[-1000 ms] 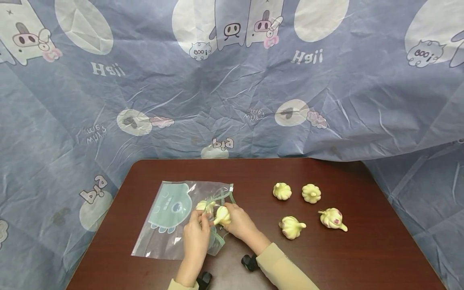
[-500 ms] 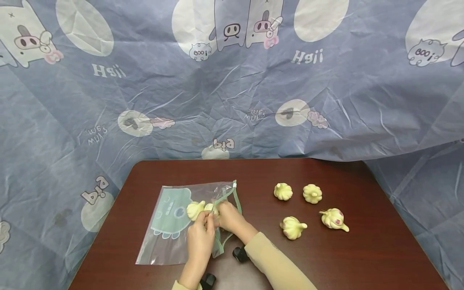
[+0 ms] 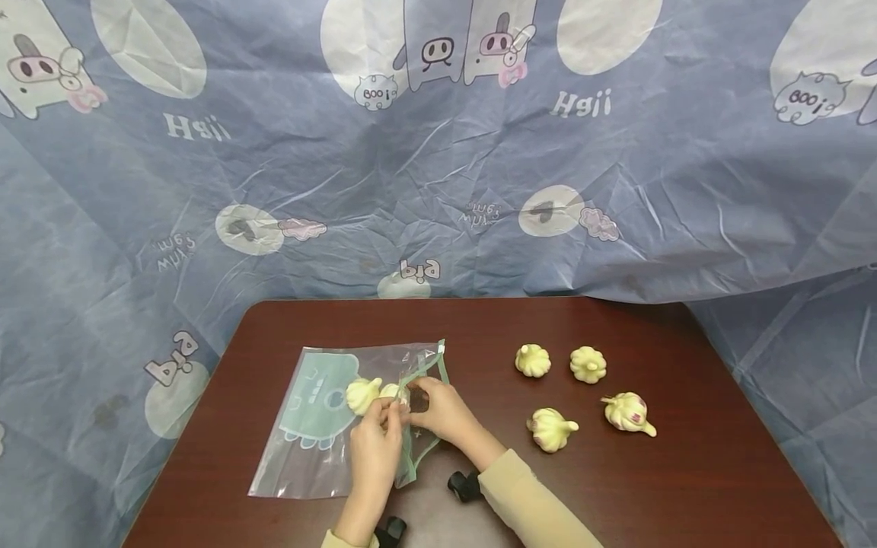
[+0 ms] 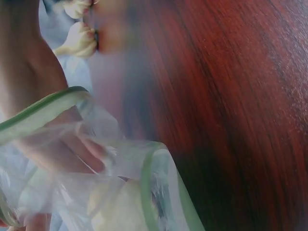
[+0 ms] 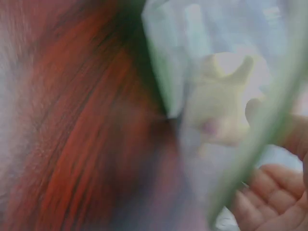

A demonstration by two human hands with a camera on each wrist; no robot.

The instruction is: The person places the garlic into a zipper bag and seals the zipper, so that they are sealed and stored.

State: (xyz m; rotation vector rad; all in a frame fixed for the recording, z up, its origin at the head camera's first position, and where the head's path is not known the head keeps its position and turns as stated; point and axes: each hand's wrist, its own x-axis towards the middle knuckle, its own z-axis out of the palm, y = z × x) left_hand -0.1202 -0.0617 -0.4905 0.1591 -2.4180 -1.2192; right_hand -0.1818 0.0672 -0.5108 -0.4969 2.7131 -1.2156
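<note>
A clear zip bag (image 3: 311, 472) with a green bear print lies at the table's left, its green-edged mouth facing right. Two garlic bulbs, one (image 3: 361, 396) and another (image 3: 390, 391), are inside it, side by side. My left hand (image 3: 373, 449) pinches the bag's edge near the mouth. At the opening, my right hand (image 3: 445, 411) has its thumb and fingers apart, with nothing between them. The left wrist view shows the right hand (image 4: 72, 149) reaching into the bag, a blurred bulb (image 4: 120, 207) below it. In the right wrist view, a blurred garlic bulb (image 5: 219, 103) shows through the plastic.
Several garlic bulbs stand loose on the right half of the dark wooden table (image 3: 479, 327): two at the back (image 3: 533, 361), one nearer (image 3: 551, 430) and one with purple marks (image 3: 628, 412). A blue patterned cloth (image 3: 438, 167) hangs behind the table.
The right hand pushed a garlic bulb into the bag, let it go and drew back slightly to the mouth. The other bagged bulb shifted left. The left hand kept its pinch on the bag.
</note>
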